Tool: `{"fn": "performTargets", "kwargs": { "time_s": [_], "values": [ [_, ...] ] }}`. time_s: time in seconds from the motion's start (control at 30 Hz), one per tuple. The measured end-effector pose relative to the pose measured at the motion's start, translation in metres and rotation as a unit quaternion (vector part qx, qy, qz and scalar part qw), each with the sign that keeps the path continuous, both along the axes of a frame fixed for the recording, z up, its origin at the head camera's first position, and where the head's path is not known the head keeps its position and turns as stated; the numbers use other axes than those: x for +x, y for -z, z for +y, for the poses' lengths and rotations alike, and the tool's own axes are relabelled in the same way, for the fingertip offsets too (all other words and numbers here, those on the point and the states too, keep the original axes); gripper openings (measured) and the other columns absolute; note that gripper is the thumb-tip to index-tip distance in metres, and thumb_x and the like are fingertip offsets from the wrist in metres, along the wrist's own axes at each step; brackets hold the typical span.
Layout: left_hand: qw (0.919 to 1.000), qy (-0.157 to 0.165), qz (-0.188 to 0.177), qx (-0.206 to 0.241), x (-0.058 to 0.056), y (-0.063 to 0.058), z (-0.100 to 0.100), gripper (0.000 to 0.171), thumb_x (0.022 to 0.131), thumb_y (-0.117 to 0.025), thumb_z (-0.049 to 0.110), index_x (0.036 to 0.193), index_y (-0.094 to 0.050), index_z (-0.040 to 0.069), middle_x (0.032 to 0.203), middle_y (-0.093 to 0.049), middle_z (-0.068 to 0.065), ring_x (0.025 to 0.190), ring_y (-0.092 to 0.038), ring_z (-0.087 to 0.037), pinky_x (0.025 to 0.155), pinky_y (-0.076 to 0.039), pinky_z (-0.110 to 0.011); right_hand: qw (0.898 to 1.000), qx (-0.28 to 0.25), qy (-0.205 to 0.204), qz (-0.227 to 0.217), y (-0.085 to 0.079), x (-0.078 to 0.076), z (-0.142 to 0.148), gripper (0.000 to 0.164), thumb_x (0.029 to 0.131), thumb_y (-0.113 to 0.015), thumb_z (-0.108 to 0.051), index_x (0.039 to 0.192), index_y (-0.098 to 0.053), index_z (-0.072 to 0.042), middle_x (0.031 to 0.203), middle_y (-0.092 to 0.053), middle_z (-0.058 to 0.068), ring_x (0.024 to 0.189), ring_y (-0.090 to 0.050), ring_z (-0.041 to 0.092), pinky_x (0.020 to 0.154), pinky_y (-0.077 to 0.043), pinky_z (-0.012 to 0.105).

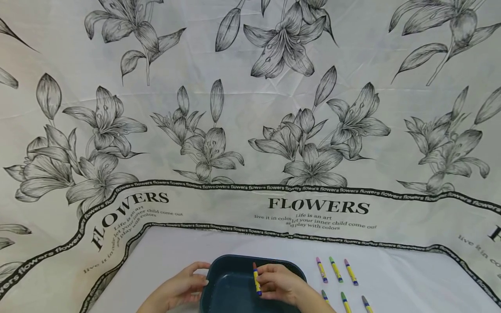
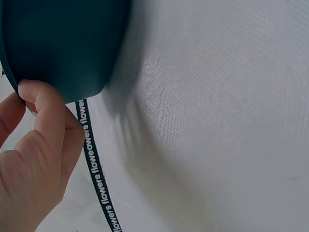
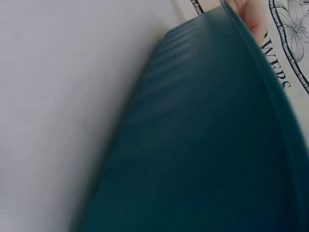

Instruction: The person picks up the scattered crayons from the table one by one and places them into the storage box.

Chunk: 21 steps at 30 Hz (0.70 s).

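A dark blue-green plastic tub (image 1: pixel 225 261) stands at the front edge of the head view, its near part cut off. At its left rim is my left hand (image 1: pixel 176 289); in the left wrist view the thumb and fingers of that hand (image 2: pixel 38 150) pinch the rim of the tub (image 2: pixel 63 48). Over the tub's inside, my right hand (image 1: pixel 282 284) pinches a crayon (image 1: pixel 256 278) with a reddish-brown tip and yellow wrapper, held nearly upright. The right wrist view shows the tub's outer wall (image 3: pixel 193 111) but not the right hand or the crayon.
Right of the tub, several crayons lie in two rows on the white cloth, among them a pink one (image 1: pixel 322 270), a light green one (image 1: pixel 335 269), a red-tipped one (image 1: pixel 351 272) and a grey one (image 1: pixel 366 304). A flower-printed cloth (image 1: pixel 235 204) borders the white surface behind.
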<state>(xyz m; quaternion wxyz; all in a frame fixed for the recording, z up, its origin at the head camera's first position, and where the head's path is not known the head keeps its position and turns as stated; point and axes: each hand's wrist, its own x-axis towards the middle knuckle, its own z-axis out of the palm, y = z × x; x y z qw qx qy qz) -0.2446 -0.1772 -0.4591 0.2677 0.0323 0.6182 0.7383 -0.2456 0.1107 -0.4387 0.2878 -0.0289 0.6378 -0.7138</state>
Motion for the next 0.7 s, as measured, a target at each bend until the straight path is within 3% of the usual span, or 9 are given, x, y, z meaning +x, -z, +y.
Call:
{"fn": "performTargets", "kwargs": {
  "time_s": [0.43,0.7],
  "values": [
    [1.0000,0.004,0.004,0.007,-0.001,-0.001,0.000,0.051,0.086,-0.056,0.001,0.132,-0.033,0.001,0.090,-0.054,-0.004,0.077,-0.057,-0.011,0.064,-0.048,-0.022,0.998,0.022,-0.001,-0.051,0.007,0.013,-0.028,0.020,0.088,-0.061,-0.008,0.105,-0.062,0.000,0.083,-0.063,0.003,0.067,-0.059,0.009,0.062,-0.050,0.017],
    [0.9998,0.010,0.016,-0.003,-0.001,0.001,-0.001,0.047,0.087,-0.055,0.002,0.130,-0.036,0.002,0.084,-0.056,0.000,0.078,-0.058,-0.012,0.064,-0.048,-0.023,0.996,0.086,-0.016,-0.013,0.015,0.014,-0.044,0.020,0.090,-0.058,-0.010,0.105,-0.062,0.003,0.084,-0.063,0.005,0.068,-0.059,0.010,0.066,-0.051,0.020]
  ]
}}
